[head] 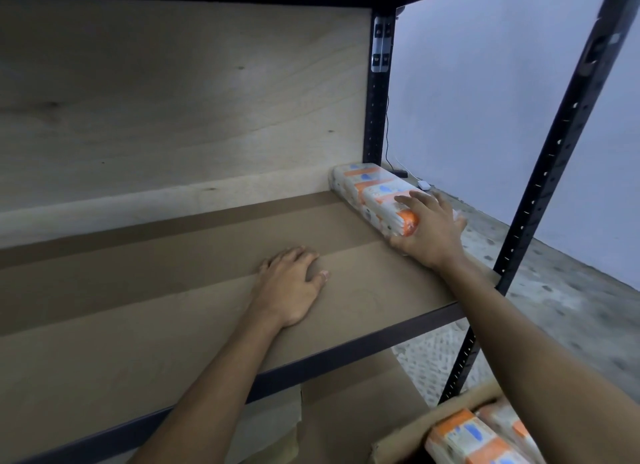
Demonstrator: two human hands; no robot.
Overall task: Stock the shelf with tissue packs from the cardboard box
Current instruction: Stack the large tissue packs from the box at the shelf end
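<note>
**Right grip on tissue pack at the shelf's far right; left grip flat on the board**

- Left grip (294, 283): bare hand, palm down on the shelf (173, 307) board near its middle. Fingers relaxed, slightly bent, holding nothing.
- Tissue pack (370, 190): lies flat on the shelf at the right end, long side running front to back, far end at the plywood back panel (180, 93) beside the rear post (377, 117).
- Right grip (429, 231): clasps the near end of the tissue pack. Fingers spread over the top, thumb low at the near bottom corner, palm against the end face.
- Labels: clear wrap, white with orange bands and blue marks. Some print shows, but it is too small and blurred to read. No brand legible.
- Cardboard box (450, 415): bottom right, below shelf level, by the front post (554, 172). Open, with more packs (467, 436) of the same orange and white inside.
- Floor past the shelf: small white device (424, 185) with a black cable, by the wall.
</note>
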